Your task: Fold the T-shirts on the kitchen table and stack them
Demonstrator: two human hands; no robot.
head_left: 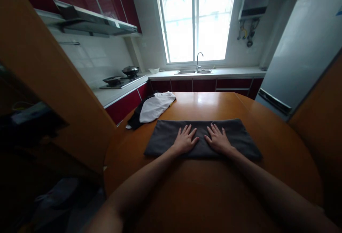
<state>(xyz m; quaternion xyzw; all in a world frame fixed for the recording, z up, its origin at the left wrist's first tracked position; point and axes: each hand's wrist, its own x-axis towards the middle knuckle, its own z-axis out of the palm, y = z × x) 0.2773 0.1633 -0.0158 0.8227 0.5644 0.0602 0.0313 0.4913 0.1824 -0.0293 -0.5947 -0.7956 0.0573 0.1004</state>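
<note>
A dark grey cloth [162,138], folded into a wide flat rectangle, lies on the wooden table [208,190]. My left hand [186,140] rests flat on it, left of its middle, with the fingers spread. To the right, my right hand [218,139] also presses flat on the cloth, its fingers apart. The two hands do not touch, and a strip of cloth shows between them. Neither hand holds anything.
A heap of white and black cloth [156,107] lies at the table's far left. Beyond are a counter with a sink [194,72], a stove [124,82] with two pans, and a window. A fridge [301,47] stands at the right.
</note>
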